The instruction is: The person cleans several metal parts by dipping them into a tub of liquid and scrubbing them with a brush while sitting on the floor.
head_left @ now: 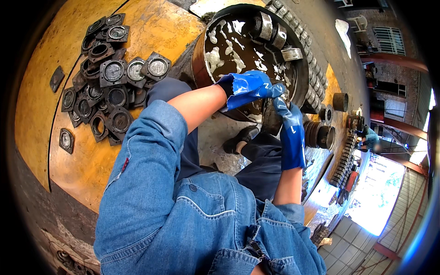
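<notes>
Both my hands wear blue rubber gloves and meet at the near rim of a round metal tub (pixel 198 64) filled with dark brown, foamy liquid. My left hand (pixel 250 85) reaches in from the left, its fingers curled over the top of a dark metal part (pixel 271 120). My right hand (pixel 285 114) comes up from below and grips the same part from the right. The part hangs at the tub's edge, mostly hidden by the gloves. Several metal rings (pixel 275 34) lie in the liquid at the far side.
A heap of square flanged metal plates (pixel 107 87) lies on the yellow board (pixel 41 105) at left. Rows of metal rings (pixel 314 89) run along the tub's right side, with cylinders (pixel 321 135) beside them. Another person's blue-gloved hand (pixel 369 138) works at far right. My knees and shoe (pixel 240 140) are below.
</notes>
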Action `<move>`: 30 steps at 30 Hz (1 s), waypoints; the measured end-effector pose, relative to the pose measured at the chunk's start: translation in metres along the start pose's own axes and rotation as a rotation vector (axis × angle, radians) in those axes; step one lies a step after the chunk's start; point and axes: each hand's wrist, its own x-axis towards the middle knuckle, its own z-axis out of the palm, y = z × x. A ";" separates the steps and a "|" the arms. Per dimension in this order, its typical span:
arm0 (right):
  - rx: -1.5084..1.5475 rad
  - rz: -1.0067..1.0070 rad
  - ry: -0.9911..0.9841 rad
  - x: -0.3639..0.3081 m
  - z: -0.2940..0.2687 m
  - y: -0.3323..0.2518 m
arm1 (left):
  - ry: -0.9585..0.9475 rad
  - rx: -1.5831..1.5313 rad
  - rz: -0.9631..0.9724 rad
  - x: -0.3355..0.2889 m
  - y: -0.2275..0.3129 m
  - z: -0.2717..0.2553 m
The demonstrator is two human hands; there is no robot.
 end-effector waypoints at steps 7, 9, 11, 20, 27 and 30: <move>-0.053 -0.014 0.032 -0.001 0.001 0.001 | -0.016 -0.117 -0.111 0.001 0.003 0.000; -0.033 0.006 0.024 -0.002 0.002 0.000 | -0.019 -0.124 -0.143 0.002 0.002 0.002; -0.030 0.004 0.029 -0.003 0.002 0.000 | -0.027 -0.137 -0.158 0.003 0.002 0.003; -0.009 -0.041 0.049 0.009 -0.003 0.019 | -0.005 -0.110 -0.074 0.002 0.009 -0.001; -0.079 0.045 0.026 0.008 -0.002 0.010 | 0.018 -0.112 -0.036 -0.001 0.003 0.002; -0.120 0.012 0.045 0.019 -0.009 0.028 | 0.014 -0.135 -0.006 -0.001 0.005 0.000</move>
